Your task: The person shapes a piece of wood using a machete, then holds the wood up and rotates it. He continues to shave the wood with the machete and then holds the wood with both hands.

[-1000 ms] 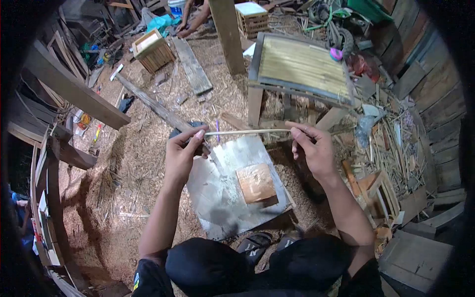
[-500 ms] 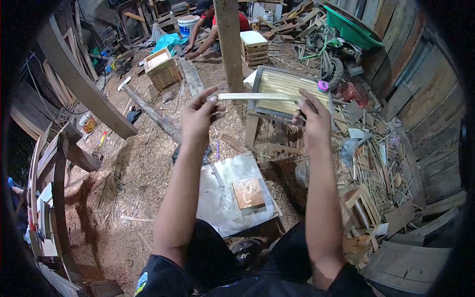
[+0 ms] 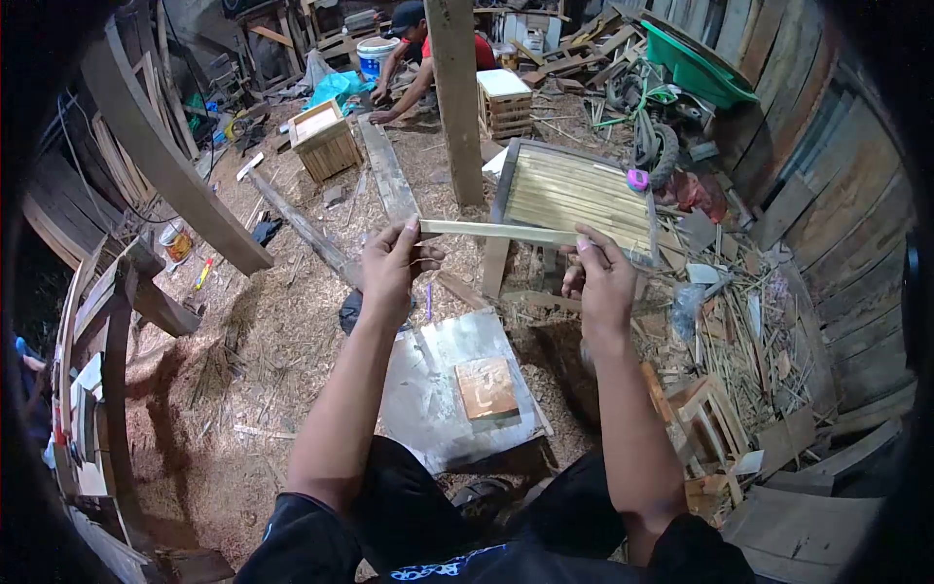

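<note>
A thin pale wooden strip point(image 3: 496, 231) is stretched level between my two hands, above the floor. My left hand point(image 3: 394, 261) pinches its left end between thumb and fingers. At the right end, my right hand point(image 3: 601, 273) is closed on the strip in the same way. Just beyond the strip stands a slatted panel point(image 3: 574, 190) in a dark frame, with a pink object point(image 3: 637, 180) on its edge. Below my hands, a wooden block point(image 3: 486, 386) rests on a grey, stained board point(image 3: 418, 389) in front of my knees.
A wooden post point(image 3: 455, 107) rises beyond my hands. A co-worker point(image 3: 418, 58) crouches behind it near a white bucket point(image 3: 377, 56). Slatted boxes point(image 3: 324, 138), long planks point(image 3: 387, 165), a green wheelbarrow tray point(image 3: 696, 66) and scattered wood scraps point(image 3: 730, 331) surround the shavings-covered floor.
Both hands and the strip have moved lower in view, nearer my body. The strip now tilts slightly down to the right. Both hands still grip it.
</note>
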Available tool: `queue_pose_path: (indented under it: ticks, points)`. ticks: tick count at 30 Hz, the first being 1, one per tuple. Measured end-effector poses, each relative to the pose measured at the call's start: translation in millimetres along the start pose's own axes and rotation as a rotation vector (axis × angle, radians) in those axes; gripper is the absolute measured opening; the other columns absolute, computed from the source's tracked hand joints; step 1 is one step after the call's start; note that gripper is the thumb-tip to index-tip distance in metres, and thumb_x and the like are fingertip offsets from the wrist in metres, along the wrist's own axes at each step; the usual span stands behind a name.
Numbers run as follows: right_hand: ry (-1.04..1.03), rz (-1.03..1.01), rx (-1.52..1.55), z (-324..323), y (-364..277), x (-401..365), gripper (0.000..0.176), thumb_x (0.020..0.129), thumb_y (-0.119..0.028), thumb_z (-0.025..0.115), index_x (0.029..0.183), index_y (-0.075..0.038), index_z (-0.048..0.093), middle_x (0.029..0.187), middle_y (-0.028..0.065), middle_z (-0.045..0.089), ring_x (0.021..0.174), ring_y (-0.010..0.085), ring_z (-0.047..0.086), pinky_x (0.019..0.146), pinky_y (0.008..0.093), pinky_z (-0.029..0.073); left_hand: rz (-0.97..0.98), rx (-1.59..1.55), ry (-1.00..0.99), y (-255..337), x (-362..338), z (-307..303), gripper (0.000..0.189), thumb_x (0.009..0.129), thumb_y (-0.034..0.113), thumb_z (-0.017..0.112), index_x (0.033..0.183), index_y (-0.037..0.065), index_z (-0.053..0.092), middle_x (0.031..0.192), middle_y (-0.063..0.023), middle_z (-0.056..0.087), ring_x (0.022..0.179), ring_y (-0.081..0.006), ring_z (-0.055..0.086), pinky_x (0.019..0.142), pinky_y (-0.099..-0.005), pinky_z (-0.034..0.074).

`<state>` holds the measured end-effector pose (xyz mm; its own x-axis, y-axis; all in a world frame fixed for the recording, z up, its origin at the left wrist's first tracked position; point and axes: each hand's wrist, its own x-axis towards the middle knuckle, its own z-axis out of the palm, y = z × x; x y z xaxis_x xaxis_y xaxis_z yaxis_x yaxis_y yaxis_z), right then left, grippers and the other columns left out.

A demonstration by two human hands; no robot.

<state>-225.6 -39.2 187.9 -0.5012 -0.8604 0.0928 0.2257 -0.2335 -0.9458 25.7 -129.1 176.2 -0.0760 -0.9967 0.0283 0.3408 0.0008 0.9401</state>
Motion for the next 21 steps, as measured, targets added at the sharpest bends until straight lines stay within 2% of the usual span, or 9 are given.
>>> queue_pose_path:
  ticks: [2,5,8,15,21]
  points:
    - [0.012,-0.017,0.011,-4.0,3.8,2.0,0.022,0.102,-0.014,0.064,0.119,0.0,0.07,0.084,0.0052,0.068,0.056,0.0097,0.055,0.05,0.0263,0.046,-0.017,0.004,-0.011,-3.2,0.8,2.5,0.029,0.107,0.028,0.058,0.112,0.001,0.066,0.094,-0.009,0.072,0.074,-0.016,0.071,0.063,-0.027,0.059]
    - [-0.008,0.058,0.019,-14.0,8.2,6.4,0.024,0.102,-0.019,0.065,0.114,0.001,0.07,0.091,0.0083,0.072,0.06,0.012,0.058,0.052,0.0289,0.049,-0.054,-0.018,-0.042,-8.3,2.4,0.8,0.034,0.107,0.032,0.057,0.107,-0.001,0.067,0.097,-0.0148,0.075,0.072,-0.0161,0.071,0.064,-0.0266,0.057]
    - [0.022,0.136,0.085,-20.6,13.1,10.6,0.024,0.102,-0.019,0.065,0.114,0.001,0.07,0.091,0.0078,0.071,0.062,0.0123,0.059,0.054,0.0295,0.051,-0.008,-0.026,-0.102,-11.9,2.5,-0.2,0.032,0.108,0.029,0.056,0.107,-0.001,0.067,0.096,-0.015,0.075,0.073,-0.0157,0.071,0.065,-0.0261,0.057]
    - [-0.09,0.223,0.223,-28.4,13.5,15.2,0.019,0.105,-0.019,0.061,0.105,-0.002,0.068,0.09,0.0076,0.07,0.067,0.0128,0.061,0.058,0.0293,0.053,-0.051,-0.158,-0.176,-19.3,14.1,-14.4,0.028,0.108,0.026,0.055,0.11,-0.001,0.065,0.095,-0.0153,0.075,0.072,-0.0144,0.07,0.066,-0.0262,0.057]
    - [-0.105,0.213,0.235,-29.4,21.1,17.6,0.02,0.105,-0.022,0.061,0.106,-0.004,0.069,0.088,0.007,0.07,0.065,0.0127,0.06,0.055,0.0291,0.051,-0.093,-0.197,-0.178,-18.8,12.0,-14.2,0.029,0.108,0.026,0.054,0.106,0.0,0.066,0.095,-0.0144,0.075,0.072,-0.0135,0.07,0.065,-0.0257,0.058]
